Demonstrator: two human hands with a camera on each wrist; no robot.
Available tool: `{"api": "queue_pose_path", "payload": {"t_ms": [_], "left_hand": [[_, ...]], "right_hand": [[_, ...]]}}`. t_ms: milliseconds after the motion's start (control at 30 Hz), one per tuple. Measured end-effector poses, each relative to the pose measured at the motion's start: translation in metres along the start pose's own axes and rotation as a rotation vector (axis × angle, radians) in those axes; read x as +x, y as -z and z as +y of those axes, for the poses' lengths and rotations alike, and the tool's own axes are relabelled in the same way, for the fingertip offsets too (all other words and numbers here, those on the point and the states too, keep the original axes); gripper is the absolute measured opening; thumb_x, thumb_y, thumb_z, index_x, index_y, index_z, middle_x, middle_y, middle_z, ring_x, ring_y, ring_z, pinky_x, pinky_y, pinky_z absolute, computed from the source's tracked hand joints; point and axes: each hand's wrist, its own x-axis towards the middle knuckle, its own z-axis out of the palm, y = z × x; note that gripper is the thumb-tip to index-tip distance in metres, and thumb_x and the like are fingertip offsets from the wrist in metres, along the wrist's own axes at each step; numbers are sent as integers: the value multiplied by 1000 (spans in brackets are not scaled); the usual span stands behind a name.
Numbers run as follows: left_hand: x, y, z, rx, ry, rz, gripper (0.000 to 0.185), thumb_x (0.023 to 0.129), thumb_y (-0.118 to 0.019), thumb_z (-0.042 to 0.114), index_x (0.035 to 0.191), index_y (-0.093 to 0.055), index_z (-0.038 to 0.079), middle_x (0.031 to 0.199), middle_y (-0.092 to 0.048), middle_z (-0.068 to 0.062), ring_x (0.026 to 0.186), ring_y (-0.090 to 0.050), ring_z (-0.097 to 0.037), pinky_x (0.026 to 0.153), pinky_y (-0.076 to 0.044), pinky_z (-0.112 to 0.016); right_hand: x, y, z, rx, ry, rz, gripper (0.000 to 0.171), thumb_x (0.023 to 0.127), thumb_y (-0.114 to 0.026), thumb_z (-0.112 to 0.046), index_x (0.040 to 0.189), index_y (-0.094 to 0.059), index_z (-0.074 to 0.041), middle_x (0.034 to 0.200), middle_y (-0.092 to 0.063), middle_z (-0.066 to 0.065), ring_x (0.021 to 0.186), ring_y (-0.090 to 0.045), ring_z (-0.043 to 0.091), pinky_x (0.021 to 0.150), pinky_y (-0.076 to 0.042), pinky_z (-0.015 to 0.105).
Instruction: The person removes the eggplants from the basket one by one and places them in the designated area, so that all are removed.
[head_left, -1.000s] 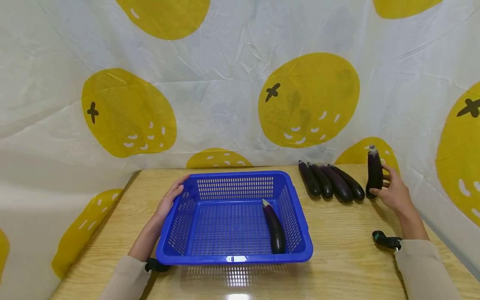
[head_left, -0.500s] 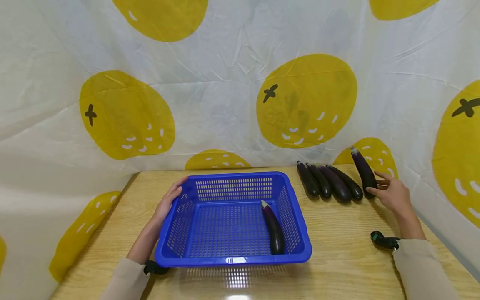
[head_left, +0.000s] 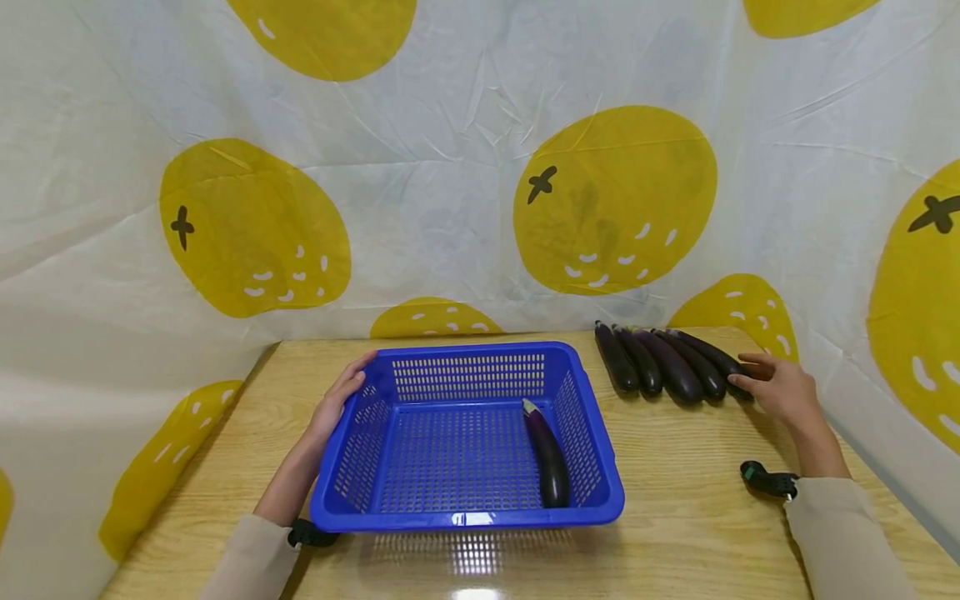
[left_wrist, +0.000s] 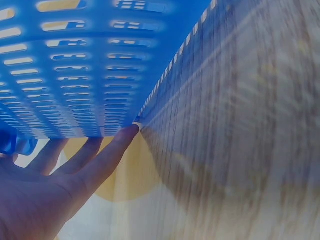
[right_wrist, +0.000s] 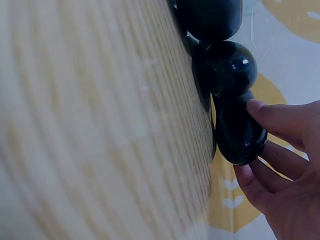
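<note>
partly hidden, right hand [head_left: 780,387] fingers pinch the end eggplant [head_left: 722,358]; left hand [head_left: 339,402] lies flat against the basket [head_left: 465,517].

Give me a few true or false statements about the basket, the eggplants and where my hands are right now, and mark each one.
1. One eggplant lies inside the blue basket. True.
2. The left hand rests on the basket's right wall. False: it is on the left wall, fingers against the rim.
3. The right hand touches the end eggplant of the row on the table. True; the right wrist view shows fingers and thumb around its end.
4. That eggplant stands upright. False: it lies flat beside the others.
5. The row of eggplants lies left of the basket. False: it lies to its right, near the curtain.
</note>
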Motion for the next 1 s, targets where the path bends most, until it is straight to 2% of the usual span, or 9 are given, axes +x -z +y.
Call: {"api": "queue_pose_path", "payload": {"t_ms": [133,300,433,567,700,1000], "left_hand": [[0,0,0,-2,-1,-2,55,115,-27,29,166,-16,11,173,-13,-12,145,-31,-13,105,-40,-15],[-1,1,-2,-21,6,-3,55,115,-26,30,166,-16,13,172,-15,-12,141,-36,-10,104,-43,-16],[0,0,-3,-31,3,-7,55,115,-26,30,166,-16,13,172,-15,-11,143,-34,-12,105,-43,-17],[0,0,-2,-25,1,-3,55,115,-27,30,166,-17,13,172,-16,-11,142,-34,-12,105,-43,-17],[0,0,-1,-14,-6,1,55,115,-27,29,166,-17,12,172,-15,-12,141,-35,-10,105,-42,-16],[0,0,-1,-47,-8,-9,55,115,-27,28,166,-15,10,171,-15,-13,138,-39,-6,104,-43,-18]], "right_hand": [[2,0,0,0,0,-1,61,104,-60,-40,140,-55,8,132,-59,39,117,-50,61,91,-41,67],[2,4,-1,-6,-4,-39,59,104,-59,-39,141,-55,8,132,-58,40,116,-53,60,85,-47,61],[1,8,-3,-2,-3,-49,56,103,-60,-36,139,-57,8,130,-62,39,108,-61,54,74,-52,43],[1,8,-4,14,-5,-53,55,103,-62,-34,138,-57,9,129,-62,39,92,-71,39,67,-51,29],[0,9,-5,68,-20,-88,61,103,-63,-35,142,-52,11,135,-55,43,87,-75,32,64,-58,29],[0,9,-4,94,-1,-109,64,103,-64,-32,145,-46,14,137,-50,46,91,-74,41,66,-60,30]]}}
